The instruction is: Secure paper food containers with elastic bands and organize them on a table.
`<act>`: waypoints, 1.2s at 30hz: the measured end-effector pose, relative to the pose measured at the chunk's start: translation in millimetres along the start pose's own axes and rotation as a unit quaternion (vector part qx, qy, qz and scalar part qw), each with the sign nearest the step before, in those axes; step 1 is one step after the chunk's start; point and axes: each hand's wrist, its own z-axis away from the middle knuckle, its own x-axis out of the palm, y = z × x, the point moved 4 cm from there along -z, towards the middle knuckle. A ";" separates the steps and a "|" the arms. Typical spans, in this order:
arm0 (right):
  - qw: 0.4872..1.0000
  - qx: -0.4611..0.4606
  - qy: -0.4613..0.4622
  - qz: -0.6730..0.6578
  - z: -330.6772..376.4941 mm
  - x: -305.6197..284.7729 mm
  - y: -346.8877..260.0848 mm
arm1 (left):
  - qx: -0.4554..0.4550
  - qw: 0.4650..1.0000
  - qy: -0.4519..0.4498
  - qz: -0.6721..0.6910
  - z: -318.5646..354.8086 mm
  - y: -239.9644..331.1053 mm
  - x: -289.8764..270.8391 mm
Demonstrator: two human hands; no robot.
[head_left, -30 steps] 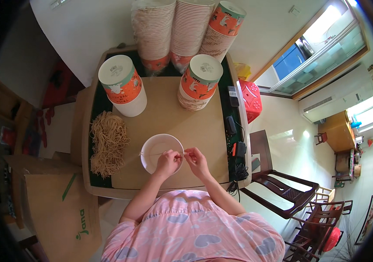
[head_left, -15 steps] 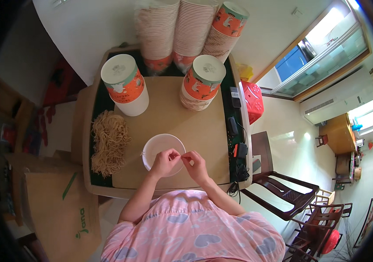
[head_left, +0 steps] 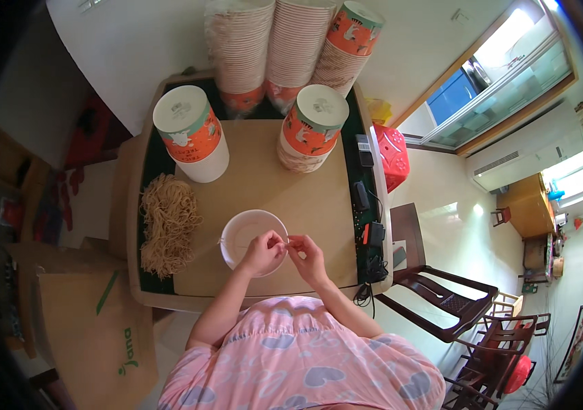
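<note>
A white paper bucket (head_left: 237, 226) stands with its mouth up on the table close in front of me. From its left rim sticks a small pale string end (head_left: 221, 240), and a thin string runs faintly across the inside. My left hand (head_left: 266, 253) is over the bucket's right part, thumb and fingers pinched on the string. At the right rim my right hand (head_left: 306, 260) pinches too, its fingertips almost meeting the left ones. The bit of string between them is mostly hidden. A heap of tan string (head_left: 170, 225) lies to the left.
Upside-down orange-and-white buckets stand at the left (head_left: 192, 137) and right (head_left: 313, 130). Tall bucket stacks (head_left: 240, 51) line the back by the wall. Black adapters and cables (head_left: 375, 236) lie along the right edge. A cardboard box (head_left: 96, 328) is on the left, a dark chair (head_left: 435, 294) on the right.
Both hands have shifted slightly to the right along the bucket's rim, still pinched together. The view has turned a little; the buckets and string heap stay put.
</note>
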 end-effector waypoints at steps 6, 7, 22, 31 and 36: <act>1.000 -0.004 -0.012 0.003 2.3 -0.6 -2.1 | -0.167 0.970 -0.126 0.123 8.4 6.1 -2.2; 1.000 0.010 -0.012 -0.013 3.0 0.1 -3.4 | -0.167 0.970 -0.125 0.123 9.6 6.1 -2.7; 0.992 -0.081 0.076 0.064 11.2 -6.1 -18.8 | -0.200 0.924 -0.122 0.302 11.3 0.5 4.8; 1.000 -0.001 0.005 0.000 7.0 -3.9 -21.3 | -0.201 0.931 -0.091 0.290 10.1 -1.5 3.8; 0.999 -0.016 0.005 0.032 9.5 -1.1 -18.0 | -0.208 0.934 -0.080 0.279 9.4 -3.8 4.4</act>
